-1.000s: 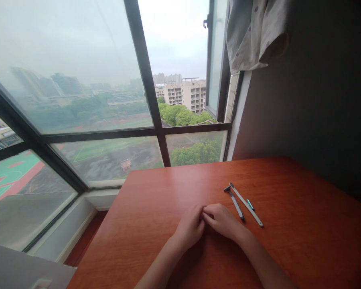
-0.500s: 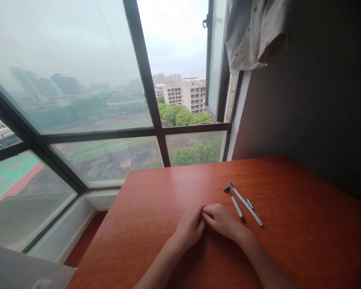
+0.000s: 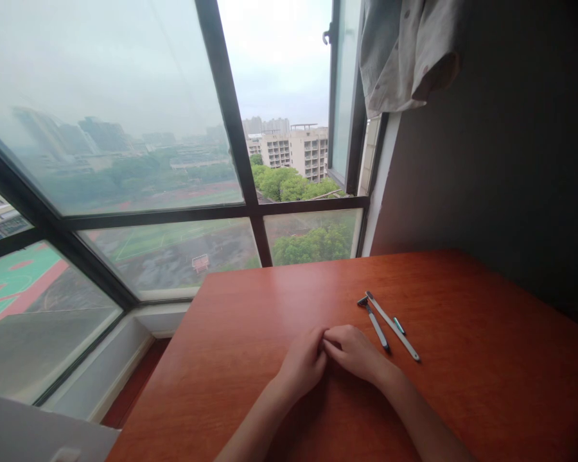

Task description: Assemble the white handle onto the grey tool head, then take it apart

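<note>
My left hand [image 3: 304,364] and my right hand [image 3: 357,351] rest knuckles up on the red-brown wooden table [image 3: 462,385], fingertips touching each other at the middle. Both have their fingers curled under, and nothing shows in them. Just right of my right hand lie two slim pen-like sticks: a short dark grey one with a small cross-head [image 3: 376,325] and a longer silver one [image 3: 394,327]. A small teal piece [image 3: 399,326] lies beside the silver stick. Neither hand touches them.
A large window with dark frames [image 3: 250,208] fills the left and back, its narrow sash open at the top middle. A pale garment [image 3: 404,51] hangs at the top right against a dark wall [image 3: 501,160]. The table's left edge drops to the floor by the window sill.
</note>
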Demonstrator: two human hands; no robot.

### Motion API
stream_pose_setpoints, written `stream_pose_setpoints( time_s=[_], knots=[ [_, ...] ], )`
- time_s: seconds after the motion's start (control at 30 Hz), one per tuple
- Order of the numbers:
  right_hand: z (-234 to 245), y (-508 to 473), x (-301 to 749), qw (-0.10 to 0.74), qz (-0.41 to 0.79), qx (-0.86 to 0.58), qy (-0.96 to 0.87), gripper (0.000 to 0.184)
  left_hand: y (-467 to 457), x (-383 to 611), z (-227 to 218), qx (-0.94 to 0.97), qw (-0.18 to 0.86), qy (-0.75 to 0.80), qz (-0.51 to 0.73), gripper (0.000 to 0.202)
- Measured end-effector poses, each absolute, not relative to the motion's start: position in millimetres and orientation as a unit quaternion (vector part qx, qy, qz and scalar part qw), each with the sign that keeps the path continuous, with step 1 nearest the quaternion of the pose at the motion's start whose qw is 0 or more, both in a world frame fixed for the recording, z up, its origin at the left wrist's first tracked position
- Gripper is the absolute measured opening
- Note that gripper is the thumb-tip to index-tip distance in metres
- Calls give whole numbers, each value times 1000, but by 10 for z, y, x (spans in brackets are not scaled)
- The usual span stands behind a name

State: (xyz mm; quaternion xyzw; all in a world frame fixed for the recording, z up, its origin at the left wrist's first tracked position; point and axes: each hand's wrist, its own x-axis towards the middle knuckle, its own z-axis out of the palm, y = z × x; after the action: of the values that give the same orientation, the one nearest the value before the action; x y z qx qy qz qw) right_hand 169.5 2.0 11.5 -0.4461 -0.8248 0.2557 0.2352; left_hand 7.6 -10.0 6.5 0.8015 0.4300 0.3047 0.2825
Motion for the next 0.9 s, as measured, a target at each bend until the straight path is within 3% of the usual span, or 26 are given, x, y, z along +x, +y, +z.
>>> stream_pose_setpoints(
  time_s=[0.9],
  knots=[
    [107, 21, 1690, 235, 252, -448, -825, 25, -105, 77, 76, 802, 284, 431, 302, 34]
  ],
)
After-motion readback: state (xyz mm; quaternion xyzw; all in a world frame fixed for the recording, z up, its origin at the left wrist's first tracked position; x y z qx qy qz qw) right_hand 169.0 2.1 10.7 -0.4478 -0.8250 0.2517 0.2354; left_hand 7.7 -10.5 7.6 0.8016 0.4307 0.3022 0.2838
